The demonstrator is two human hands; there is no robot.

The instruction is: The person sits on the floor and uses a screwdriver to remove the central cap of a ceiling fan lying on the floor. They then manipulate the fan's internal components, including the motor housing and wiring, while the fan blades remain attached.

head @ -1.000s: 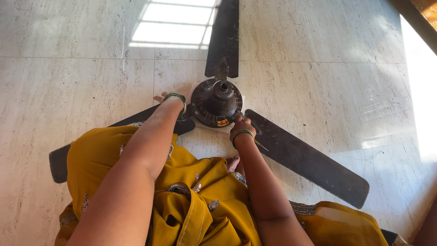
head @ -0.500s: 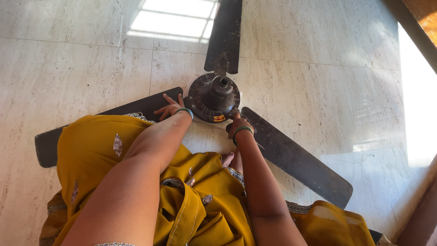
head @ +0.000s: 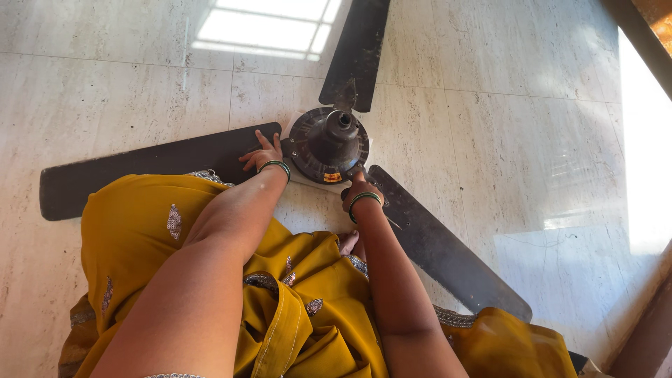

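A pale stone floor [head: 525, 140] with faint grey veining fills the head view, crossed by thin grout lines; a bright patch of window light lies far ahead of the fingers and another glares along the right edge. A dark ceiling fan [head: 329, 143] lies flat on this floor, its round motor housing just ahead of both hands, domed and ribbed, dull brown metal with a short stub at the top.

Three long flat blades spread from it. The left blade [head: 140, 171] runs out under and beyond the left hand [head: 262, 155], matte and nearly black. The right blade [head: 448, 248] slants away behind the right hand [head: 360, 189], dusty and scuffed to a grey sheen. The far blade [head: 357, 49] points straight away from the fingers.

The left hand rests on the inner end of the left blade, its fingers spread and released, pressing flat and gripping nothing. The right hand sits at the housing's near rim, where the right blade joins; its fingers curl downward there, but what they pinch, if anything, cannot be told. Each wrist carries a green bangle.

To work well here, I judge the flat left palm should pin the blade so the fan cannot swivel on the smooth stone while the right fingers work at the joint.

Mustard-yellow cloth [head: 140, 238] with small embroidered motifs covers the lap beneath both forearms, soft and folded.
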